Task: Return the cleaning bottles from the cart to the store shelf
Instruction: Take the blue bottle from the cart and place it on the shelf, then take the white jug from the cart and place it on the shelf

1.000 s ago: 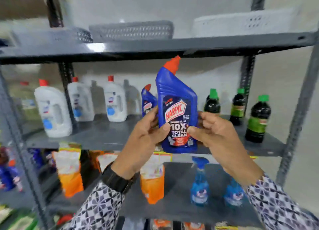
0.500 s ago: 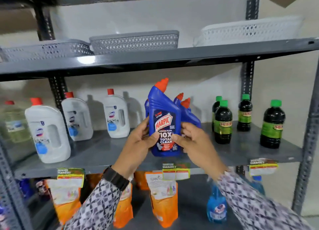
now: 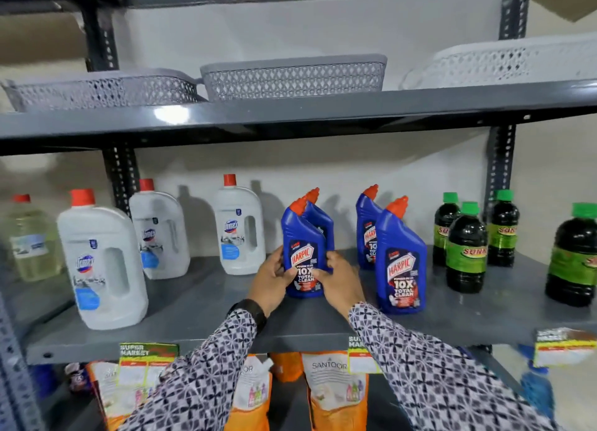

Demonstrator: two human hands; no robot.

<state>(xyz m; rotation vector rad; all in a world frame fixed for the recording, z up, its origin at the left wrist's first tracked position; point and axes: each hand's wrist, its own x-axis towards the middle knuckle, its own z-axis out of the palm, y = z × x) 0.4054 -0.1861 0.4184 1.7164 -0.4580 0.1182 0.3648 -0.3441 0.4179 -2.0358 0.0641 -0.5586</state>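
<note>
Both hands clasp a blue Harpic bottle (image 3: 303, 256) standing upright on the grey shelf (image 3: 193, 314): the left hand (image 3: 271, 277) has its fingers wrapped on the bottle's left side, the right hand (image 3: 340, 280) on its right side. A second Harpic bottle (image 3: 319, 220) stands just behind it, and two more Harpic bottles (image 3: 400, 259) stand to its right.

Both arms reach forward, patterned sleeves side by side; left hand (image 3: 273, 277) and right hand (image 3: 342, 282) curl inward, facing each other, gripping.
</note>
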